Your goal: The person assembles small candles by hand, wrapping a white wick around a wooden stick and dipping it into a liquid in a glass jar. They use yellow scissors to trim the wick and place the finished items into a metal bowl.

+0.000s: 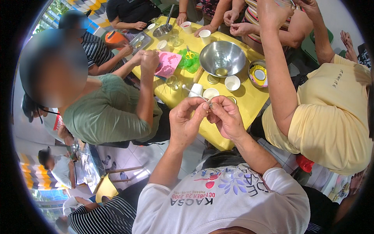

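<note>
Both hands meet in front of me over the near end of the yellow-covered table (222, 136). My left hand (186, 119) pinches a thin white stick or cord (191, 90), whose thicker pale end points up and left. Thumb and forefinger of my right hand (230, 119) are closed at its lower end, on a small greyish piece (210, 105) too small to name. Just beyond my fingertips are a white paper cup (196, 90) lying on its side and another white cup (210, 93) that is partly hidden.
A large steel bowl (233, 45) holds a glass jar. Near it are a smaller metal bowl (258, 70), a pink mould (170, 64), yellow scissors (189, 52) on green plastic and a saucepan (163, 30). People stand close around, one in green (109, 109), one in yellow (327, 101).
</note>
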The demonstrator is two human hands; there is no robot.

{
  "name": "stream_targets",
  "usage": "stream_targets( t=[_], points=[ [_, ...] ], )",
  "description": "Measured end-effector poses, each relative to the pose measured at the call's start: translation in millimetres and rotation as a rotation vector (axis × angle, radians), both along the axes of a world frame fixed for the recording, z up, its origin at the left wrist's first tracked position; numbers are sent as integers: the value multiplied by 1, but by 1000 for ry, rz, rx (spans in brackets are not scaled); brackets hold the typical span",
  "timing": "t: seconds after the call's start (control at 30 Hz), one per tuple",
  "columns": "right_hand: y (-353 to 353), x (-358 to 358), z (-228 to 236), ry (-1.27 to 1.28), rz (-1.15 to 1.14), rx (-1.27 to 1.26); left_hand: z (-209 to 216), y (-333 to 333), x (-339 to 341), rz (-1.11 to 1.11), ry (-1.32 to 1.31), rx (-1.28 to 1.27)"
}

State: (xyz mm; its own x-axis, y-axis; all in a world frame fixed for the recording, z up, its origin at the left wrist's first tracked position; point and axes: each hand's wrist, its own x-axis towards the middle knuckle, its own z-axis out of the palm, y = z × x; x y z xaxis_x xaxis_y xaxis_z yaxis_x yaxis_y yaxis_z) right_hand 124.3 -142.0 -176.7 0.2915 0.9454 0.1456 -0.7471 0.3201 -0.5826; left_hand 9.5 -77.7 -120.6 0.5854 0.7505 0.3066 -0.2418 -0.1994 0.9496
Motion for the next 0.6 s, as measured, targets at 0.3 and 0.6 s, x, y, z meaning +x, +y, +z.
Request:
stream_targets(
  t=[0.3,0.6],
  points=[
    [0,0,4,40,57,28,-5,6,-1,77,147,242],
    [4,-6,4,162,80,54,-8,5,5,116,69,313]
  ],
)
